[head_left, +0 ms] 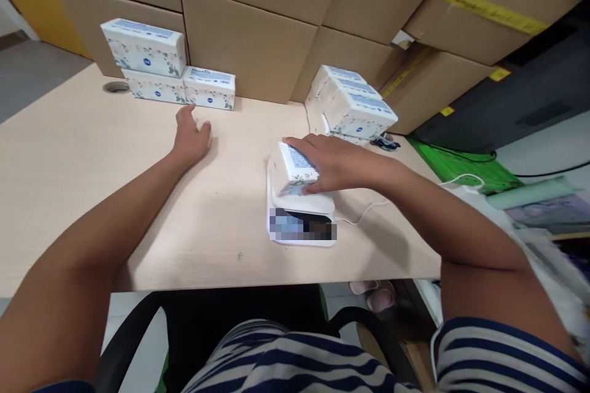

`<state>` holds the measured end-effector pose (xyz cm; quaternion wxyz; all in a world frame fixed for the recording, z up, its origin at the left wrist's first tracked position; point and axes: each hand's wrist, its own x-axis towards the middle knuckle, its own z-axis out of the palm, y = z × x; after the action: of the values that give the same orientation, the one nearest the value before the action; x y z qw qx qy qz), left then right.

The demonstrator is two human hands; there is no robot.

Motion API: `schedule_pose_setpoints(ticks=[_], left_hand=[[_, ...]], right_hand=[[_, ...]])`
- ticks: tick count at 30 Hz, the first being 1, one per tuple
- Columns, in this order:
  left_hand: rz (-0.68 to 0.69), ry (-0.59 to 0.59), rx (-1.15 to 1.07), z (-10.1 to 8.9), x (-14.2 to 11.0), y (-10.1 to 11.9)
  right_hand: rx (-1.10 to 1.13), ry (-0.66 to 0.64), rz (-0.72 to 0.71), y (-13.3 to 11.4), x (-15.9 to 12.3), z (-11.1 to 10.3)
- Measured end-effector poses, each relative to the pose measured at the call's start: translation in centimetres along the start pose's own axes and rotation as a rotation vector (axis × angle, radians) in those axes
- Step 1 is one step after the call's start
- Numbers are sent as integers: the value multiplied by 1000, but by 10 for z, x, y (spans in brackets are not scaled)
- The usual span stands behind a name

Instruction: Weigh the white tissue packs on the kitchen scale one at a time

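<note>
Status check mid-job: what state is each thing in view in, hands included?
Left hand, holding nothing, partly curled.
Right hand, gripping the tissue pack.
The tissue pack, held over the white scale; contact unclear.
The white scale, lying flat; its display is pixelated, unreadable.
White cable, loosely curved beside the scale.
Left packs, one atop two.
Right packs, stacked.
</note>
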<state>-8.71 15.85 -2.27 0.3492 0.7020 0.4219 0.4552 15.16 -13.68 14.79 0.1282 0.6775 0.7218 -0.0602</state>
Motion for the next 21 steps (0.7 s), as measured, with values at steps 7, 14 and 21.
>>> schedule_pose_setpoints(ticks=[7,14,21], left_hand=[[-23,-3,56,-4,-3,15],[-54,-63,175,-9,-4,32],[-33,14,53,16,-26,54]], right_hand=[[20,87,43,-2,-3,14],[308,321,10,24,-29,40],[506,649,275,74,-64,141]])
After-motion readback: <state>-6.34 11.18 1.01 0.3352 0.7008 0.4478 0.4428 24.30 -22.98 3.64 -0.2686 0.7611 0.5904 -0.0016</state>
